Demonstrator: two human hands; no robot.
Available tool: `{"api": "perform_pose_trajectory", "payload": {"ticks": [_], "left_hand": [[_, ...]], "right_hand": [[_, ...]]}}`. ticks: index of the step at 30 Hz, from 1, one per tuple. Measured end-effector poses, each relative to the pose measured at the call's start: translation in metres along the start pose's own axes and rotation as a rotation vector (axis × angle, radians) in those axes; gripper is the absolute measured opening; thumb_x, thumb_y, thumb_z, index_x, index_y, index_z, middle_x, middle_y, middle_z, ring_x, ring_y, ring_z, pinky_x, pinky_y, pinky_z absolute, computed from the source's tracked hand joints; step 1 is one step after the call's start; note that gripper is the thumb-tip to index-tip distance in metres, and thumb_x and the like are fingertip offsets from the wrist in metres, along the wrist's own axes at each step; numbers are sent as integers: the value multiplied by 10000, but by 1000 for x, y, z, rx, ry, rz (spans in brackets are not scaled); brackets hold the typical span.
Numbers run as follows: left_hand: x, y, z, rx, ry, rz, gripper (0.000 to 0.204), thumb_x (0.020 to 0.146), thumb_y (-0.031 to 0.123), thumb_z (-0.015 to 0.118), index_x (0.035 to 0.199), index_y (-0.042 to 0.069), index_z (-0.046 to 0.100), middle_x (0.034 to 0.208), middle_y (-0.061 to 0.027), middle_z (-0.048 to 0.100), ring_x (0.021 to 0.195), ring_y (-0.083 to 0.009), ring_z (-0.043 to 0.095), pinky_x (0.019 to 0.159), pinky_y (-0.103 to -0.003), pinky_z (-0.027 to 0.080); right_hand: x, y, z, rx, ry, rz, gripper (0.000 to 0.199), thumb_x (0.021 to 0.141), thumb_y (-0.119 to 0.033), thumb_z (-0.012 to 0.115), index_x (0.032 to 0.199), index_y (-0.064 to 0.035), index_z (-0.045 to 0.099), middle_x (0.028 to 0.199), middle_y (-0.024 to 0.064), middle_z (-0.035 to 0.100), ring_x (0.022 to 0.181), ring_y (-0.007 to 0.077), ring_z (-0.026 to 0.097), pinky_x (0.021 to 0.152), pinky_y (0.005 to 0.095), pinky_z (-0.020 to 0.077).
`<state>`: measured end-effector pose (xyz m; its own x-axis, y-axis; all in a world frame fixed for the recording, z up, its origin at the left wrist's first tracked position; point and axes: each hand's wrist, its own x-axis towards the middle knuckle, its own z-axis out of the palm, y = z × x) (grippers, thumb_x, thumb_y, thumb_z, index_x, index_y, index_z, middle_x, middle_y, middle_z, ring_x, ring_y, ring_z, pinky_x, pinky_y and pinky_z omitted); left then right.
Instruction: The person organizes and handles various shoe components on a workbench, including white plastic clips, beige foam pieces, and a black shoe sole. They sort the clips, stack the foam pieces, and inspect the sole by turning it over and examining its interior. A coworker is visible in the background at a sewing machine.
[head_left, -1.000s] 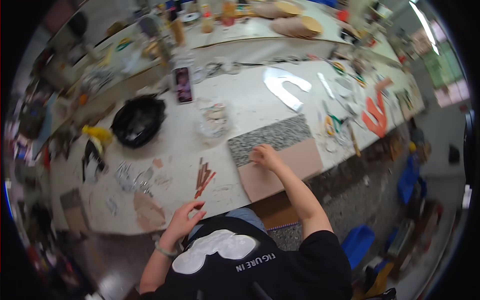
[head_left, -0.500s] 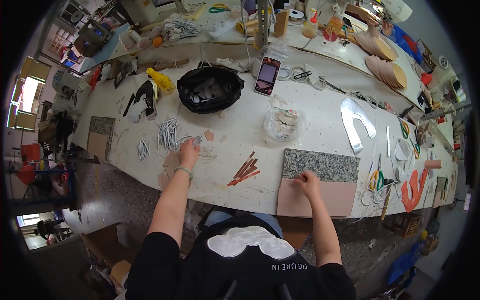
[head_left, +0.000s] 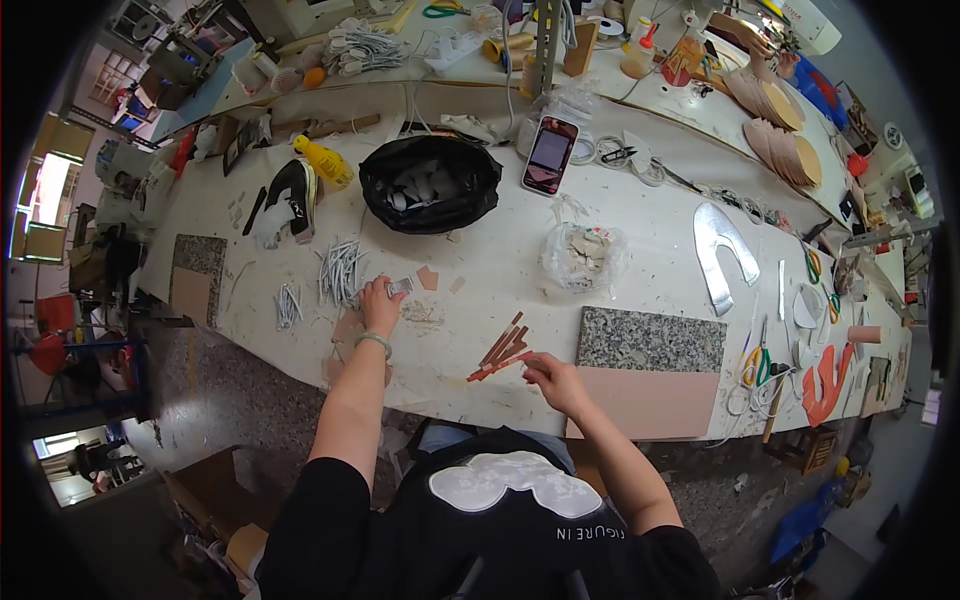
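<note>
My left hand [head_left: 379, 305] rests on the table with its fingers closed around a small grey-white piece [head_left: 400, 287]. Just beyond it lies a heap of thin white sticks or cords [head_left: 341, 270], and a small tan scrap [head_left: 428, 278] is close by. Toward the middle, several reddish-brown strips [head_left: 503, 343] lie in a loose pile. The fingertips of my right hand [head_left: 556, 384] pinch at the right end of the orange-red strip nearest me. Right of that hand, a pinkish-tan sheet [head_left: 655, 402] covers the near part of a speckled stone slab [head_left: 652, 338].
Behind stand a black bag-lined container [head_left: 428, 190], a phone [head_left: 550, 155], a yellow bottle [head_left: 323, 160] and a clear bag of scraps [head_left: 584, 257]. Off to the right are a silver curved piece [head_left: 722, 262], scissors [head_left: 757, 366] and an orange cutout [head_left: 823, 388].
My right hand has moved left from the pinkish-tan sheet to the end of the reddish strips. The left hand stays in place with its small piece. The view has shifted slightly.
</note>
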<state>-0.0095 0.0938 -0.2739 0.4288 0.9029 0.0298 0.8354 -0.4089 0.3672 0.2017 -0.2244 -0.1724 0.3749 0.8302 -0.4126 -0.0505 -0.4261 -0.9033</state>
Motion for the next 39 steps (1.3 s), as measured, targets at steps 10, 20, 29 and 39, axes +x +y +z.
{"api": "perform_pose_trajectory", "payload": {"ticks": [10,20,29,39], "left_hand": [[-6,17,-14,-267,62,13,263,737,161,733,936,54,599,863,-78,619,865,-274,552,802,-406,421],[-6,-2,2,-18,-78,-161,371,722,283,752,961,59,577,962,-113,596,979,-300,522,894,-398,374],[-10,-7,7,-37,66,-138,402,714,294,760,980,62,567,990,-117,598,1016,-312,506,910,-401,366],[-25,55,-20,-715,-85,-234,255,809,190,709,962,8,616,849,-68,678,694,-143,627,557,-252,465]], "right_hand": [[55,-40,36,82,-40,-72,198,806,-100,707,948,3,614,807,103,681,711,155,665,627,272,521],[33,-41,49,-169,-107,-339,189,826,-169,691,908,1,692,850,79,664,769,186,661,713,295,519],[21,-28,49,37,-113,-25,211,851,-134,660,985,28,660,855,86,703,790,134,654,720,258,505],[37,-42,47,56,40,-94,107,847,-91,642,923,-16,654,824,82,644,732,187,626,671,285,498]]}}
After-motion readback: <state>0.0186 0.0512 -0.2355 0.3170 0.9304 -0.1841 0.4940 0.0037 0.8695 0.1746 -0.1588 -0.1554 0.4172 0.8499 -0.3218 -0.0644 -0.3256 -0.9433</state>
